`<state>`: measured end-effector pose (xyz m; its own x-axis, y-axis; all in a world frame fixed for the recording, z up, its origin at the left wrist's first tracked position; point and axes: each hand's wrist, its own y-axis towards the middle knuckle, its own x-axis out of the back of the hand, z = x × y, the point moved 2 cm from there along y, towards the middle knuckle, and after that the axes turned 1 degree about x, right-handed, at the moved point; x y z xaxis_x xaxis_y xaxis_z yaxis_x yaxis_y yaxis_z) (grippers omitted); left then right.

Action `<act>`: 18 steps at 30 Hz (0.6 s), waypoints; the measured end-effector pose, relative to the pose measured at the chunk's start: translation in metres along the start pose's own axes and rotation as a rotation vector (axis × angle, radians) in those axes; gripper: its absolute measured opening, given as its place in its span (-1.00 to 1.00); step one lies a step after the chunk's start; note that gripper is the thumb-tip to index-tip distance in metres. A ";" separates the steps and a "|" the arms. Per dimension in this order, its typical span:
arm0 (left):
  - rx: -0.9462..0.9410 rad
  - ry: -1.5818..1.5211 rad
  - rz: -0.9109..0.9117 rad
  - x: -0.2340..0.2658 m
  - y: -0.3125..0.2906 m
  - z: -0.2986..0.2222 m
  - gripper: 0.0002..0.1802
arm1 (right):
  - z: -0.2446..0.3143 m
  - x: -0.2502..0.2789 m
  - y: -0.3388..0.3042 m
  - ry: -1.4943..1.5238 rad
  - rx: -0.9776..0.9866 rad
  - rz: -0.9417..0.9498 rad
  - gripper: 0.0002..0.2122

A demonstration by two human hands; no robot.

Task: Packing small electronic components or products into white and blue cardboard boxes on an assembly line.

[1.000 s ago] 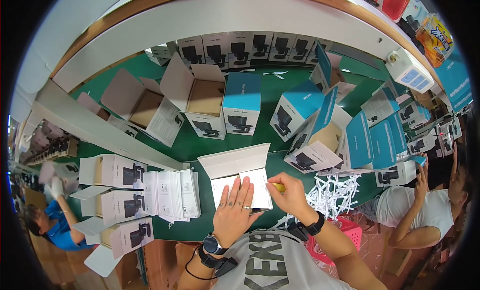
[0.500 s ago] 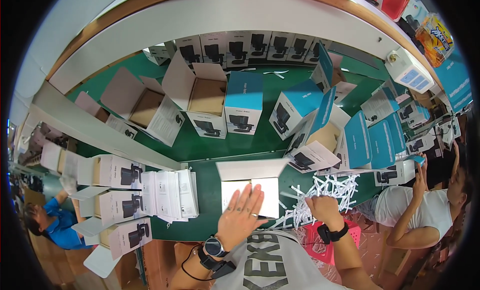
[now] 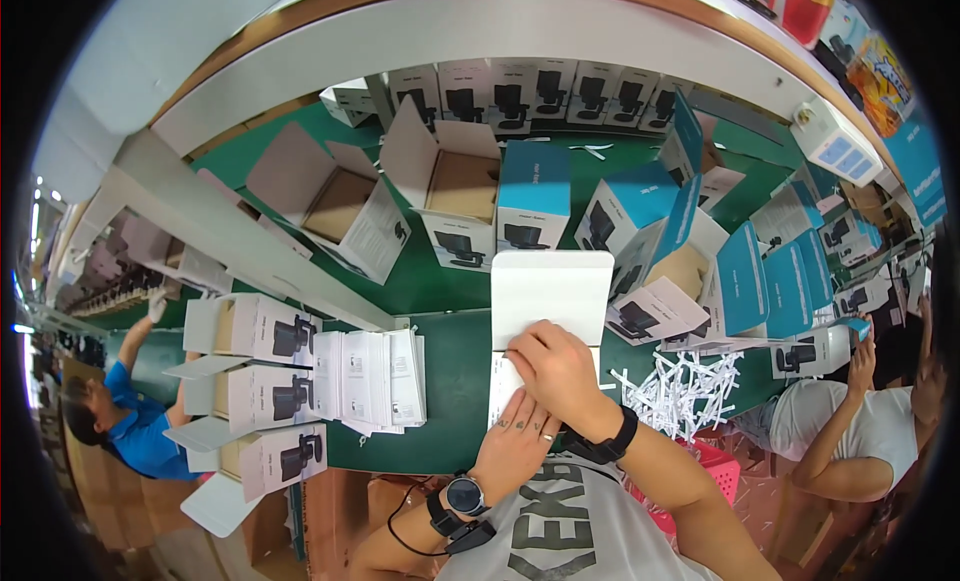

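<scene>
A white box (image 3: 552,293) lies on the green table in front of me, its far flap raised and its plain inner side showing. My left hand (image 3: 515,436) rests on the near part of the box, fingers stretched out, a ring on one of them. Just beyond it my right hand (image 3: 562,373) presses on the box near the flap's fold, fingers curled together. Whatever is under those fingers is hidden. To the right is a heap of white paper strips (image 3: 680,396). A stack of white printed leaflets (image 3: 370,376) lies to the left.
Open cartons (image 3: 275,396) stand left of the leaflets. Behind are more open cartons (image 3: 463,196), a blue-topped box (image 3: 535,186) and a row of boxes. Blue-lidded boxes (image 3: 737,276) crowd the right. A pink basket (image 3: 715,471) is below. Co-workers are on both sides.
My right hand has come from beside the paper strips onto the box. My left hand has slid nearer to me, and the box's far flap stands out more. The whole view has shifted.
</scene>
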<state>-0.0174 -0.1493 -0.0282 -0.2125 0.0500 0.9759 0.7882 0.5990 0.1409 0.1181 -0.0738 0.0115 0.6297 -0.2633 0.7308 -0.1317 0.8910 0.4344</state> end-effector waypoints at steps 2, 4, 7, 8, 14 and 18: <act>-0.013 -0.018 -0.025 -0.001 -0.001 0.002 -0.46 | 0.004 -0.004 -0.001 -0.006 -0.002 0.001 -0.91; -0.012 -0.033 -0.045 -0.003 -0.004 0.003 -0.45 | 0.006 -0.006 -0.004 -0.021 -0.029 -0.019 -0.90; -0.022 -0.055 -0.071 -0.003 -0.008 0.005 -0.45 | 0.007 -0.015 -0.008 0.128 -0.021 0.057 -0.88; -0.025 -0.056 -0.076 -0.003 -0.010 0.006 -0.45 | 0.009 -0.017 -0.008 0.203 -0.023 0.088 -0.87; 0.002 -0.089 -0.038 -0.005 -0.015 0.008 -0.47 | 0.026 -0.012 -0.004 0.113 0.019 0.040 -0.86; -0.007 -0.071 -0.072 0.000 -0.012 0.010 -0.49 | 0.023 -0.014 0.000 0.047 -0.023 0.113 -0.86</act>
<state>-0.0328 -0.1483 -0.0314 -0.3093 0.0635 0.9489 0.7730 0.5979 0.2120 0.0920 -0.0782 0.0133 0.6474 -0.1437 0.7485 -0.1863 0.9224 0.3382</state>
